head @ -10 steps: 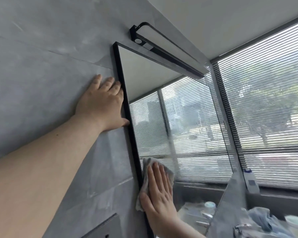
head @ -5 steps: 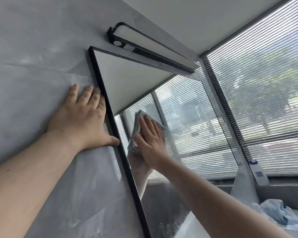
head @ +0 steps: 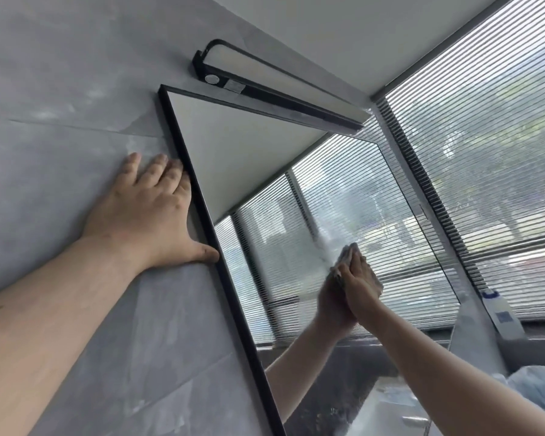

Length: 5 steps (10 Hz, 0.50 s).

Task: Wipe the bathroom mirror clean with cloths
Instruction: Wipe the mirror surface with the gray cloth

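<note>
Item, wall (head: 60, 99): grey tile, left of scene; I log my left hand (head: 145, 212) spread flat and open on it, holding nothing, thumb touching the frame (head: 221, 272). Risk: a palm on smooth tile may slide if I lean harder, and I judge the thumb could smear the glass edge. Item, frame: black, thin, runs near to far along the mirror's left side. Item, lamp (head: 277, 92): black bar light, above the mirror's top edge; risk: an upward stroke carried too far would knock it. Item, mirror (head: 265, 158): wall-mounted, centre of scene, reflecting blinds; a hazy streak shows just above the cloth, so part of the glass looks unwiped. Item, cloth (head: 343, 256): grey, pinned against the glass, right of centre, mostly hidden. Item, right hand (head: 359, 281): fingers straight, pressing the cloth flat, not clenched. Risk: little cloth shows past the fingertips, so bare skin may print the glass. Item, bottle (head: 501, 313): white, far right on the sill; a wide sweep could tip it.
</note>
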Available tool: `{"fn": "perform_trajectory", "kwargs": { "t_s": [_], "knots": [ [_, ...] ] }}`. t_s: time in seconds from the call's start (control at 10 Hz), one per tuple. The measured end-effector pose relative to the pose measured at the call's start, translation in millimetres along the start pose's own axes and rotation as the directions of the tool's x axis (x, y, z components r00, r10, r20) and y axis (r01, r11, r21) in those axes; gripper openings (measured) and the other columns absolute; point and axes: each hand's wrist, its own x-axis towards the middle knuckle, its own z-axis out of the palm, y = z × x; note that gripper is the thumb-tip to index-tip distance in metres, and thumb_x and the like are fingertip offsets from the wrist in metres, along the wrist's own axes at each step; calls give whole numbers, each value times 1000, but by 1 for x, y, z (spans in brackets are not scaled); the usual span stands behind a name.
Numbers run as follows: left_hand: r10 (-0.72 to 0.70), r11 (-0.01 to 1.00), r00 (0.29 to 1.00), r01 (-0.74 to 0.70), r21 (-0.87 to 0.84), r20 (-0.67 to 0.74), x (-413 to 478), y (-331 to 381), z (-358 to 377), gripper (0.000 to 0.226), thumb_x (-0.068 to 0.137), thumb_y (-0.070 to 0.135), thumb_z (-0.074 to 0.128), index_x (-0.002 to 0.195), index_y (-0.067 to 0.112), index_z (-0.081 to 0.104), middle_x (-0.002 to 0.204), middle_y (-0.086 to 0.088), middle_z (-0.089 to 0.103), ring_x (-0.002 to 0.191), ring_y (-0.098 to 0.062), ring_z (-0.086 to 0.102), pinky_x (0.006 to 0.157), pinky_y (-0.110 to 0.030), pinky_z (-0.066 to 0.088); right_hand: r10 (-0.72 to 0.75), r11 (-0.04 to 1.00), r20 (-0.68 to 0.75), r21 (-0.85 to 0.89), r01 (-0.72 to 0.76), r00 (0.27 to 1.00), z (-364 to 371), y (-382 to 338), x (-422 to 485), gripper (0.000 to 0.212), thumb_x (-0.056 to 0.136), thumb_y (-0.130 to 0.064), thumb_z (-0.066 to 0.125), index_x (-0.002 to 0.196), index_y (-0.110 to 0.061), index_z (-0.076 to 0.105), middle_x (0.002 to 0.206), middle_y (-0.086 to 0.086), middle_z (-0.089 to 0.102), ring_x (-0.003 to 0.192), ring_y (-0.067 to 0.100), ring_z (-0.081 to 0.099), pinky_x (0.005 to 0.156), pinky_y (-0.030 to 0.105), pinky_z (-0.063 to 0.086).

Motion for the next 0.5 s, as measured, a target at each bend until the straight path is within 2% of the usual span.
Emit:
{"fn": "perform_trajectory", "kwargs": {
  "t_s": [0.1, 0.2, 0.3, 0.4, 0.5],
  "knots": [
    [-1, 1000, 1000, 1, 3, -1, 0, -1, 0, 141, 52, 103, 13, 158, 10, 6, 167, -8, 3, 154, -24, -3, 123, -51, -2, -118, 991, 30, -61, 120, 993, 4, -23, 7, 60, 105, -40, 19, 158, -10, 16, 166, 9, 11, 153, 24, 5, 123, 37, 0],
    [1, 1000, 1000, -1, -1, -3, -1, -1, -1, 142, 50, 102, 11, 158, 10, 6, 167, -7, 3, 154, -24, -3, 123, -50, -3, -163, 986, -57, 13, 164, 985, 6, -85, 3, 70, 96, -60, 13, 157, -25, 9, 167, -1, 6, 153, 14, -3, 124, 39, -2],
    [0, 1000, 1000, 0, 0, -12, 1, -1, 1, 141, 51, 103, 12, 158, 11, 8, 167, -6, 4, 154, -24, -2, 123, -50, -2, -332, 941, -61, 43, 334, 941, 2, -137, 13, 63, 97, -62, 14, 155, -41, 7, 166, -8, -1, 151, 7, -10, 124, 34, -7],
    [-3, 1000, 1000, 3, -15, -14, 1, -1, 3, 141, 51, 104, 14, 158, 11, 8, 167, -6, 4, 154, -23, -3, 123, -50, -2, -452, 891, 0, 43, 451, 892, -6, -192, 16, 54, 105, -49, 25, 156, -43, 8, 166, -8, -4, 151, 6, -11, 118, 23, -15],
    [-1, 1000, 1000, 0, -16, -23, 1, 0, 3, 140, 52, 104, 14, 158, 12, 9, 167, -5, 4, 154, -23, -3, 123, -49, -3, -509, 860, 21, 67, 507, 861, -10, -204, 29, 54, 106, -46, 30, 156, -42, 11, 166, -9, -3, 151, 7, -9, 118, 24, -12]
  ]
}}
